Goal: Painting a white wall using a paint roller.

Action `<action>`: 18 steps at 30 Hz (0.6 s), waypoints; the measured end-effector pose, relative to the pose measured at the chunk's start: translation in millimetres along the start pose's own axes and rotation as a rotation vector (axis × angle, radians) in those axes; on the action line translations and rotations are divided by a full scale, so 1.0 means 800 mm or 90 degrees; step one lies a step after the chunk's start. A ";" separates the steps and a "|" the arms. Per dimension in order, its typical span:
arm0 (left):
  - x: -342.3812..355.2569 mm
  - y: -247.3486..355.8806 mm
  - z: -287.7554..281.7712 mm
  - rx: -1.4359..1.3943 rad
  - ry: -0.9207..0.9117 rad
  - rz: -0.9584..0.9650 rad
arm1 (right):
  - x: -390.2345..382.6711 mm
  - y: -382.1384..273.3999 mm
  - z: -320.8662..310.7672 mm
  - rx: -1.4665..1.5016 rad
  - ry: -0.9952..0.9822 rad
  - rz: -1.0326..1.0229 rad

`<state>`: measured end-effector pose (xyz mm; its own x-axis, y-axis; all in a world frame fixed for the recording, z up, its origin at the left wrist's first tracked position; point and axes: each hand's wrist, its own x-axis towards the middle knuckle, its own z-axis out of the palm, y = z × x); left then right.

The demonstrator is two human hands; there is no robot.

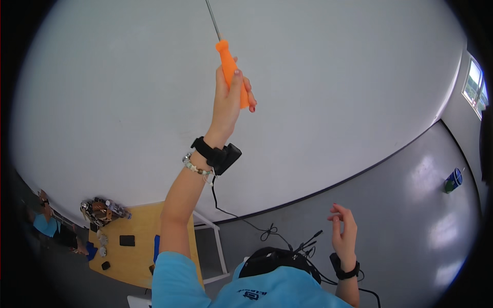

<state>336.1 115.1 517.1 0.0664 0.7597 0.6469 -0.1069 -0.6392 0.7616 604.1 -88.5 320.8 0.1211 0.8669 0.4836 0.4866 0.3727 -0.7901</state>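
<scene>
Raised in front of the pale wall (334, 92), my left hand (226, 105) is closed round the orange handle of a screwdriver (228, 59). Its thin metal shaft points upward and runs out of view at the top edge, so the tip is hidden. A black strap with a small black box (226, 158) and a beaded bracelet (196, 168) circle my left wrist. Lower down on the right, my right hand (347, 233) hangs open over the floor, fingers loosely bent and nothing in them. A black wristband (345, 268) is on that wrist.
On the left stands a wooden table (141, 262) bearing a bag (97, 211), a clear bottle (118, 209) and a dark phone-like slab (127, 240). Black cables (269, 232) hang by my waist. A blue-green bin (453, 180) stands at right; another person (49, 226) is far left.
</scene>
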 end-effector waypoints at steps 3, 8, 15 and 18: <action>-0.104 -0.081 0.017 -0.054 -0.027 -0.114 | 0.001 -0.006 0.011 0.014 -0.037 0.020; -0.257 -0.174 0.052 -0.217 -0.118 -0.287 | 0.002 0.002 0.054 -0.009 -0.139 -0.019; -0.327 -0.173 0.065 0.055 -0.256 -0.320 | 0.000 0.002 0.093 -0.032 -0.225 -0.048; -0.335 -0.170 0.062 0.102 -0.263 -0.266 | -0.007 0.006 0.099 0.084 -0.267 0.037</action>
<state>382.1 -7.5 241.7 0.4535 0.8615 0.2285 0.1603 -0.3310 0.9299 537.6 -65.2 284.5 -0.2296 0.9369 0.2635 0.3719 0.3346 -0.8658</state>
